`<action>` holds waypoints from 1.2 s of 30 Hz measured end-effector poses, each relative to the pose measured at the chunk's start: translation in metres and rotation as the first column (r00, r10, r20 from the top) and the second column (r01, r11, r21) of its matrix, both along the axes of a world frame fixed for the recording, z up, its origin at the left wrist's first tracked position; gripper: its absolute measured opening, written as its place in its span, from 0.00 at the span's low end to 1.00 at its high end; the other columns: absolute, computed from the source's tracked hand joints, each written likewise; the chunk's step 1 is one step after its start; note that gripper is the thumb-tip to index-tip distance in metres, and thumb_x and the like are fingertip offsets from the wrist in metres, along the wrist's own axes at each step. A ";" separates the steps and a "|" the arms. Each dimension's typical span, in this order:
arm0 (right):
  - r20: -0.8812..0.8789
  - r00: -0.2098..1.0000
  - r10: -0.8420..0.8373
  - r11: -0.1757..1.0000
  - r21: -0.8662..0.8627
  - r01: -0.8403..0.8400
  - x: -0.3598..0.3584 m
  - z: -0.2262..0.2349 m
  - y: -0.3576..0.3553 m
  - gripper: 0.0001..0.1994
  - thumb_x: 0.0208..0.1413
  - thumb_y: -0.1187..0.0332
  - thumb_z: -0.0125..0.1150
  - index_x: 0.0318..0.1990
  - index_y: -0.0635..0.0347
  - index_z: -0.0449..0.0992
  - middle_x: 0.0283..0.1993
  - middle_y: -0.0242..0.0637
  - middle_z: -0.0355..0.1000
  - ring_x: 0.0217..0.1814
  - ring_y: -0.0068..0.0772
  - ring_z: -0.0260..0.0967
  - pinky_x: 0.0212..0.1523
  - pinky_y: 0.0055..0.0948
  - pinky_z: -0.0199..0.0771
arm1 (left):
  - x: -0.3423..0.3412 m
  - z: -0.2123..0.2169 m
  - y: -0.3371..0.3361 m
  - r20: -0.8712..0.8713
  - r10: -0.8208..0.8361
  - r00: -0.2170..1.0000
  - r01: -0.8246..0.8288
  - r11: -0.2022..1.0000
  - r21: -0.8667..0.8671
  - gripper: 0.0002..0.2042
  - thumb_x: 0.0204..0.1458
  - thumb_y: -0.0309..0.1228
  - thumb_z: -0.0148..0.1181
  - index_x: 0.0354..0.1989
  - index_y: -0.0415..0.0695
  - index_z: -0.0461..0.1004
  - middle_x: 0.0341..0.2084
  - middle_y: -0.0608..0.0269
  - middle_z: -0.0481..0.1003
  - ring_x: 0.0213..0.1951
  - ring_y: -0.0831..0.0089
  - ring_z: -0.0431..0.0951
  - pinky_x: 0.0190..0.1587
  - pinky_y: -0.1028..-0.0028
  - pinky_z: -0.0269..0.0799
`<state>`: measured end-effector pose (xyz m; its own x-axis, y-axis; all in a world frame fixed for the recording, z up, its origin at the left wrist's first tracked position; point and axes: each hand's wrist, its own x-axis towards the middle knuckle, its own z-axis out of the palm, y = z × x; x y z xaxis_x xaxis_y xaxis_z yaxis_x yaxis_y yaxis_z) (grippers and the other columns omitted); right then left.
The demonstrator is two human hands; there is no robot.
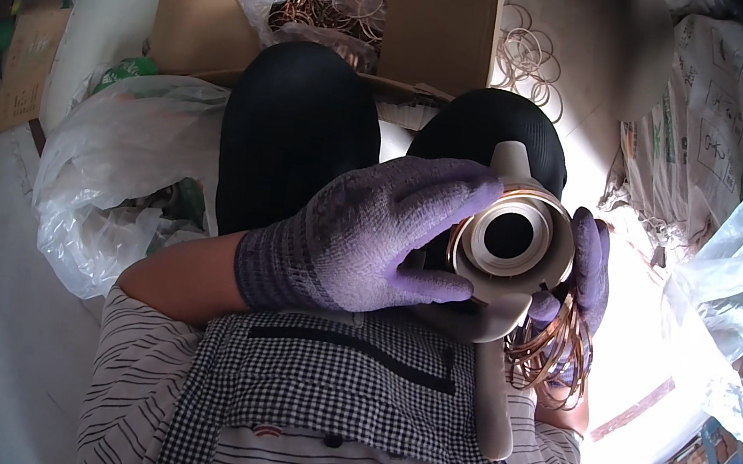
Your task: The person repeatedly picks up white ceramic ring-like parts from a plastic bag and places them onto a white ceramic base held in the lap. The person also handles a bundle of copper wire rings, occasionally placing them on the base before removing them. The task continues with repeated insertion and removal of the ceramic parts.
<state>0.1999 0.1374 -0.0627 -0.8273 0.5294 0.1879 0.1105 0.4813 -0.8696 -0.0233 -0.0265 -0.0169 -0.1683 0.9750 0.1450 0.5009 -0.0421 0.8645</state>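
Observation:
A beige round plastic part (pixel 548 274) with a hollow ringed centre and several stubby arms is held over my lap. My left hand (pixel 363 221), in a purple-grey knit glove, grips its left side, fingers over the top and thumb lower down. A thin copper-coloured ring (pixel 458 240) lies round the part's rim, beside the left fingertips. On the other side my gloved right hand (pixel 591 268) presses its fingers to the part. A bunch of copper-coloured rings (pixel 556 353) hangs at the right hand, covering much of its palm and wrist.
An open cardboard box (pixel 438 28) with a plastic bag of copper-coloured rings (pixel 328 3) stands beyond my knees. Loose rings (pixel 530 60) lie on the floor beside it. A clear plastic bag (pixel 115 167) is at the left; woven sacks (pixel 695 126) are at the right.

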 end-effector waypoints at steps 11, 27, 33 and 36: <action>-0.001 0.999 0.038 0.997 -0.072 -0.038 0.000 0.007 -0.001 0.43 0.51 0.41 0.71 0.68 0.64 0.68 0.43 0.40 0.68 0.43 0.34 0.67 0.46 0.32 0.69 | 0.004 0.009 -0.004 -0.012 0.019 1.000 -0.019 0.999 -0.042 0.42 0.40 0.36 0.81 0.65 0.39 0.66 0.59 0.48 0.72 0.56 0.54 0.78 0.58 0.62 0.77; -0.048 0.968 0.248 0.969 -0.004 -0.248 -0.003 0.007 0.023 0.49 0.40 0.48 0.80 0.68 0.64 0.66 0.42 0.41 0.72 0.40 0.37 0.71 0.42 0.33 0.72 | 0.003 0.010 -0.001 -0.201 -0.026 0.979 0.010 0.997 -0.079 0.44 0.35 0.36 0.81 0.65 0.41 0.68 0.59 0.50 0.72 0.60 0.54 0.74 0.62 0.61 0.72; -0.089 0.927 0.365 0.919 0.196 -0.343 -0.011 -0.002 0.039 0.48 0.42 0.55 0.79 0.69 0.68 0.63 0.60 0.53 0.73 0.59 0.48 0.75 0.61 0.35 0.72 | 0.002 0.002 0.006 -0.265 -0.017 0.964 -0.007 0.996 -0.090 0.44 0.35 0.34 0.81 0.66 0.42 0.67 0.58 0.49 0.72 0.59 0.53 0.74 0.63 0.60 0.71; -0.142 0.922 0.361 0.931 -0.011 -0.366 -0.015 -0.012 0.037 0.45 0.46 0.62 0.79 0.71 0.67 0.61 0.63 0.52 0.72 0.61 0.46 0.74 0.63 0.36 0.71 | -0.002 -0.005 0.010 -0.282 -0.004 0.959 -0.017 0.997 -0.075 0.44 0.36 0.35 0.81 0.66 0.42 0.67 0.58 0.49 0.72 0.60 0.53 0.73 0.64 0.59 0.69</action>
<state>0.1851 0.1742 -0.0751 -0.9322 0.2062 0.2976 -0.1857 0.4333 -0.8819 -0.0250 -0.0164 -0.0216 -0.1375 0.9840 0.1133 0.7245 0.0219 0.6889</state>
